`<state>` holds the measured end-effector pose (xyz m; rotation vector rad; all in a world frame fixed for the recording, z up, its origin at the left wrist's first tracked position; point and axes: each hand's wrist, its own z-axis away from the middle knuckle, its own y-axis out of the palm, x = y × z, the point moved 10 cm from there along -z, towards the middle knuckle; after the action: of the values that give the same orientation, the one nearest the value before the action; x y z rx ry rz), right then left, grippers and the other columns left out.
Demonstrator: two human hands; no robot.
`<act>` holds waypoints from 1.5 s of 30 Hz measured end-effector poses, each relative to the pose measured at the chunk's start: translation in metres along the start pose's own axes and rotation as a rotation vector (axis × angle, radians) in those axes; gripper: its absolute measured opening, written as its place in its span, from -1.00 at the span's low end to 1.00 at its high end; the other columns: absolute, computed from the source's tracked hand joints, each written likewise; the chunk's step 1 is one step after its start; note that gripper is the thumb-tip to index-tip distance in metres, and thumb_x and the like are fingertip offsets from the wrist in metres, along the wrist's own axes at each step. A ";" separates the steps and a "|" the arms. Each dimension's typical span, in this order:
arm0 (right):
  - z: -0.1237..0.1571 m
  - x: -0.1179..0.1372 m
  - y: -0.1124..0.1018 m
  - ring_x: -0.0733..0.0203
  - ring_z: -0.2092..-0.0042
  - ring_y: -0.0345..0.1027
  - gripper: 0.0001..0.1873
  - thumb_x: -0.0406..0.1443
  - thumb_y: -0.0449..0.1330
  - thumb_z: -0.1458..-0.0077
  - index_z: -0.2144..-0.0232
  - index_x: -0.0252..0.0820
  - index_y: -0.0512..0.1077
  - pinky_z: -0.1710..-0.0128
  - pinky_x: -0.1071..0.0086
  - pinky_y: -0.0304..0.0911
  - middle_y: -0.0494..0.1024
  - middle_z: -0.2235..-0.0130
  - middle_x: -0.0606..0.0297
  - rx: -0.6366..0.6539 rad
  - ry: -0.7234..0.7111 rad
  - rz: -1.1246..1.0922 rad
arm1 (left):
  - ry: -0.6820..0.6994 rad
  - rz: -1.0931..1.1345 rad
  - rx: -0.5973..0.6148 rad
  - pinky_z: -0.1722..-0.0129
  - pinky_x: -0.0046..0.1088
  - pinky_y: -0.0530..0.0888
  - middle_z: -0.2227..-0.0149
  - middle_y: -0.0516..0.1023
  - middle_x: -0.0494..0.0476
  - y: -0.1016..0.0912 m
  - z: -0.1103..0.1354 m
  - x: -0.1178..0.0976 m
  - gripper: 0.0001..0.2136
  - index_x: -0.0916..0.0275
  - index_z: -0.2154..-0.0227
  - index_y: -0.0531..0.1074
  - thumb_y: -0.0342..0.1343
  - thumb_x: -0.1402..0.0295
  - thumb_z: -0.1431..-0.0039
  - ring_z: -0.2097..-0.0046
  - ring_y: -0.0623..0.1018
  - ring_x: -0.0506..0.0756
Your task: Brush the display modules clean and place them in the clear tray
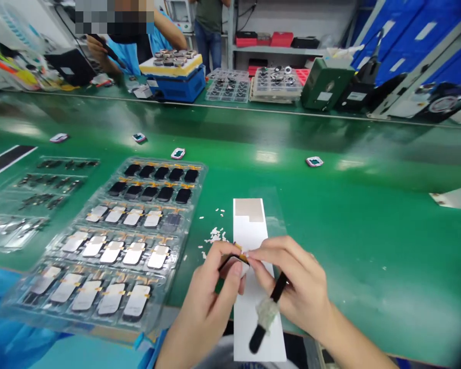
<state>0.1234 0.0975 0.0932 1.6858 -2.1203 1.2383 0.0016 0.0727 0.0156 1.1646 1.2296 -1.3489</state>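
panel in hand: left hand (pixel 211 294) closed in a pinch on a small dark display module (pixel 232 264) with an orange flex tab. module is held just above a white paper strip (pixel 255 328), near the front edge of the green tabletop (pixel 372 246). right hand (pixel 295 282) also closed: fingertips (pixel 255 259) at the module's edge, rest of the hand curled round a black-handled tool (pixel 278 287) with clear tape wrapped round its middle. exact contact at the module is hidden, can't tell more.

count so far: clear blister tray (pixel 200 177) left of the strip, 5 rows of 5 modules. back two rows show black faces. third row has 4 pale and 1 dark at its right end. front two rows are all pale. so 11 dark, 14 pale as seen.

white scraps (pixel 215 236) lie on the tabletop just left of the strip. tan patch (pixel 249 210) sits at the strip's far end. at the far edge of the tabletop, a co-worker's hand (pixel 98 48) holds a black tool (pixel 107 49).
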 end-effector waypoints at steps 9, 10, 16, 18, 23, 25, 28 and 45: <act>0.014 -0.011 0.009 0.21 0.33 0.55 -0.73 -0.49 0.15 -0.21 0.06 -0.21 0.45 0.42 0.36 0.47 0.63 0.23 0.19 0.065 -0.121 0.294 | 0.116 -0.030 -0.027 0.37 -0.51 0.41 0.45 0.49 0.00 0.004 -0.027 0.009 -0.89 0.15 0.18 0.41 -0.01 0.33 -0.39 0.44 0.49 0.00; 0.014 -0.010 0.010 0.21 0.33 0.55 -0.74 -0.48 0.13 -0.22 0.06 -0.21 0.45 0.42 0.35 0.47 0.64 0.24 0.20 0.071 -0.129 0.317 | 0.129 -0.053 -0.035 0.38 -0.52 0.40 0.47 0.49 -0.01 0.004 -0.029 0.009 -0.90 0.15 0.19 0.42 0.01 0.34 -0.38 0.46 0.49 0.00; 0.011 -0.010 0.016 0.22 0.39 0.53 -0.80 -0.42 0.05 -0.29 0.12 -0.23 0.45 0.49 0.36 0.42 0.63 0.28 0.19 0.132 -0.116 0.385 | 0.177 -0.174 -0.063 0.44 -0.52 0.38 0.50 0.51 -0.02 0.003 -0.030 0.004 -0.91 0.17 0.24 0.45 0.04 0.39 -0.32 0.51 0.48 0.01; 0.011 -0.011 0.019 0.24 0.42 0.50 -0.80 -0.41 0.01 -0.31 0.13 -0.24 0.43 0.52 0.36 0.39 0.62 0.30 0.19 0.160 -0.122 0.394 | 0.196 -0.210 -0.048 0.43 -0.53 0.38 0.48 0.51 -0.02 0.004 -0.030 0.002 -0.90 0.16 0.22 0.44 0.03 0.40 -0.33 0.51 0.48 0.00; 0.011 -0.018 0.024 0.30 0.49 0.38 -0.77 -0.46 -0.03 -0.27 0.27 -0.19 0.41 0.55 0.40 0.29 0.52 0.41 0.29 0.186 -0.090 0.362 | 0.217 -0.277 -0.018 0.41 -0.55 0.37 0.45 0.50 -0.04 0.007 -0.030 0.003 -0.90 0.14 0.21 0.42 0.01 0.43 -0.34 0.47 0.48 -0.01; 0.009 -0.030 0.021 0.31 0.47 0.37 -0.81 -0.45 0.02 -0.23 0.32 -0.17 0.40 0.53 0.42 0.27 0.49 0.39 0.30 0.152 0.025 0.288 | 0.208 -0.274 -0.022 0.40 -0.55 0.37 0.40 0.53 -0.01 0.007 -0.031 0.006 -0.91 0.14 0.22 0.42 0.03 0.43 -0.33 0.43 0.49 0.00; 0.008 -0.052 0.016 0.34 0.46 0.31 -0.89 -0.42 0.12 -0.17 0.35 -0.16 0.43 0.52 0.46 0.22 0.47 0.39 0.34 0.098 0.239 0.085 | 0.140 -0.166 -0.116 0.43 -0.54 0.39 0.33 0.56 0.03 -0.004 -0.033 0.017 -0.94 0.15 0.19 0.38 0.03 0.39 -0.34 0.46 0.48 -0.01; 0.020 -0.100 0.040 0.25 0.37 0.40 -0.85 -0.28 0.19 -0.08 0.47 -0.18 0.52 0.35 0.38 0.27 0.56 0.42 0.28 0.207 0.653 -0.366 | 0.019 0.356 -0.102 0.54 -0.64 0.30 0.44 0.51 -0.04 -0.007 -0.032 0.028 -0.85 0.17 0.20 0.20 0.01 0.23 -0.39 0.58 0.34 -0.12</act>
<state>0.1308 0.1585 0.0022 1.3813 -1.2844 1.6317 -0.0063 0.1043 -0.0130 1.2571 1.0326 -1.0014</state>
